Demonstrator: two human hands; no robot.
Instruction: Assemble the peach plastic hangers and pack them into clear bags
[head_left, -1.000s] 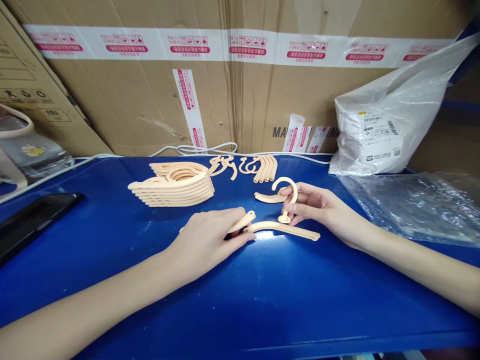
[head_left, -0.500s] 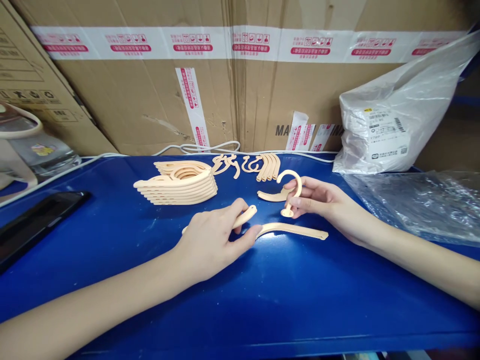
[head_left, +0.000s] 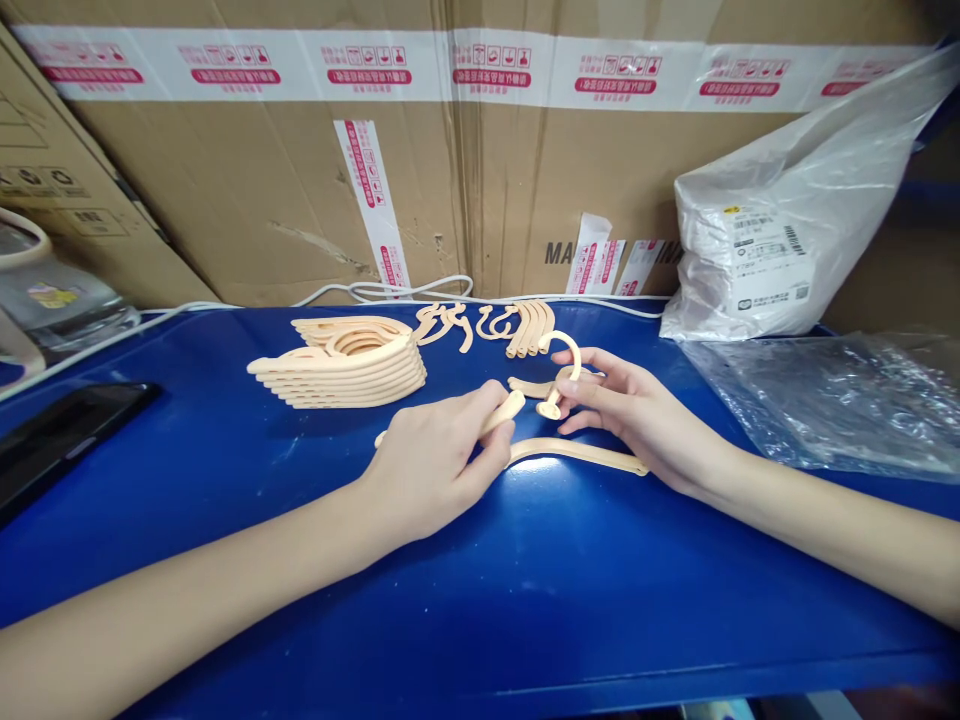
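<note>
My left hand (head_left: 439,460) is closed around a peach plastic hanger arm (head_left: 505,411), whose round end sticks out past my thumb. My right hand (head_left: 626,410) pinches a peach plastic hook (head_left: 562,365), its stem end close to the arm's round end. A second curved hanger arm (head_left: 577,453) lies on the blue table (head_left: 525,600) just under both hands. Another curved piece (head_left: 529,386) lies behind the hook.
A stack of assembled peach hangers (head_left: 341,365) sits at the back left, with loose hooks and arms (head_left: 495,327) beside it. White cables run along the cardboard boxes (head_left: 300,180). Plastic bags (head_left: 780,240) lie at the right, a black phone (head_left: 60,435) at the left.
My right hand has moved the hook left, towards the arm's end. My left hand has closed tighter on its arm and lifted the end slightly.
</note>
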